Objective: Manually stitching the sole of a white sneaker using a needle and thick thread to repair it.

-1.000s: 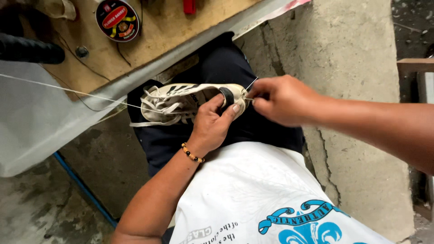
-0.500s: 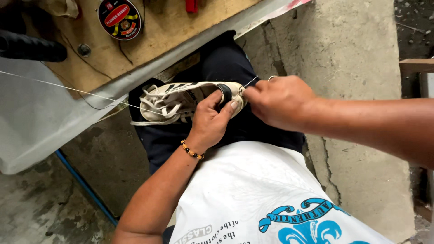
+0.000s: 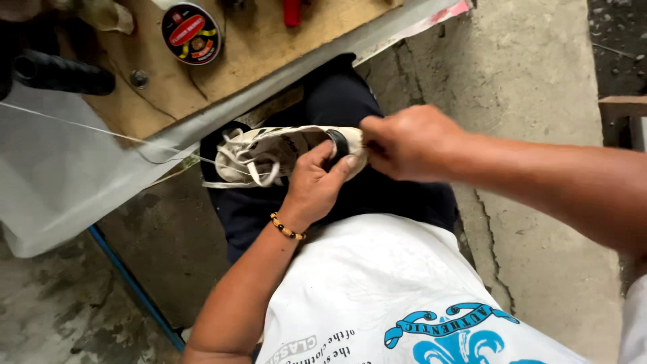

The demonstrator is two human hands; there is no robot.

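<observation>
A white laced shoe with dark stripes lies on my lap, toe pointing left. My left hand grips it from below, thumb pressed on the dark heel collar. A beaded bracelet circles that wrist. My right hand is closed at the heel end of the shoe, fingers pinched together; what they pinch is hidden. A thin pale thread runs from the shoe off to the left edge.
A wooden board lies above the lap, carrying a round polish tin and a red tool. A black handle sits at upper left. Clear plastic sheet hangs left. A cracked concrete floor lies on the right.
My right hand has slid left onto the heel of the shoe, covering the spot where a short thread stuck out. The left hand keeps its grip.
</observation>
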